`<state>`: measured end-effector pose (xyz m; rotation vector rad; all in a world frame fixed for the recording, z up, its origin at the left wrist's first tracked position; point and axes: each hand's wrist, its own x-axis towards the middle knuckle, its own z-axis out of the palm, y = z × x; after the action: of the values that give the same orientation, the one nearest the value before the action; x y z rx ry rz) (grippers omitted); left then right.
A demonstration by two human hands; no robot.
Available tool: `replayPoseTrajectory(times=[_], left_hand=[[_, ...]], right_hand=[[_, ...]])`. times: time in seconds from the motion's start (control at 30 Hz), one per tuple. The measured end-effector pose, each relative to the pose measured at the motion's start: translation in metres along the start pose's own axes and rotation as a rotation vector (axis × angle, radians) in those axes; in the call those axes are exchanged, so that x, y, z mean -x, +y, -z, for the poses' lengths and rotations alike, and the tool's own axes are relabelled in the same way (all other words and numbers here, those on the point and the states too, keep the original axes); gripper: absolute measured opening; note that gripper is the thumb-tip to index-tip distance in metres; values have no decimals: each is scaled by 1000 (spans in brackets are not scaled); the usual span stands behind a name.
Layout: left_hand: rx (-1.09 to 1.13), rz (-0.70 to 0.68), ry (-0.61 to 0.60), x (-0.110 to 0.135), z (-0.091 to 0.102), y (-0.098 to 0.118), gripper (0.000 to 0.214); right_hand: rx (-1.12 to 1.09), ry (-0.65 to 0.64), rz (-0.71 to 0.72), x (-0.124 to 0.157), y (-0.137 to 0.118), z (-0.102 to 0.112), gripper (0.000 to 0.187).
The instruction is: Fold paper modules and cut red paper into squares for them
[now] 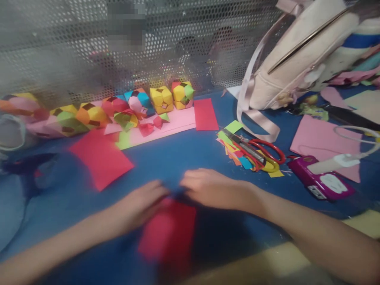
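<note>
A sheet of red paper (172,233) lies on the blue table in front of me, its near part blurred. My left hand (150,200) is over the sheet's far left edge, fingers curled and closed on it, smeared by motion. My right hand (208,188) is beside the far right corner of the same sheet. Its fingers are bent inward and closed; what they hold, if anything, is hidden. A small gap of blue table separates the two hands.
More red paper (102,158) lies at left, near a dark glue gun (29,168). Folded paper balls (162,99) line the perforated metal panel (166,55). At right are red-handled scissors (271,148), a cutter (246,146), a purple power bank (322,178) and a pale bag (285,59).
</note>
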<state>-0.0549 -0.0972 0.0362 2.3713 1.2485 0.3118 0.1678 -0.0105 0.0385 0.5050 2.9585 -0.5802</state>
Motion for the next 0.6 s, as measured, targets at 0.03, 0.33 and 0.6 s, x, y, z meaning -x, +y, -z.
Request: replayPoseTrajectory(times=[0.03, 0.33, 0.6], left_hand=[[16, 6, -9, 0, 0, -2, 24], [117, 264, 27, -9, 10, -3, 24], [313, 494, 200, -24, 25, -18, 31]], right_hand=[[-10, -9, -7, 0, 0, 1, 13], [-348, 24, -202, -3, 5, 9, 27], [-605, 120, -270, -2, 13, 16, 21]])
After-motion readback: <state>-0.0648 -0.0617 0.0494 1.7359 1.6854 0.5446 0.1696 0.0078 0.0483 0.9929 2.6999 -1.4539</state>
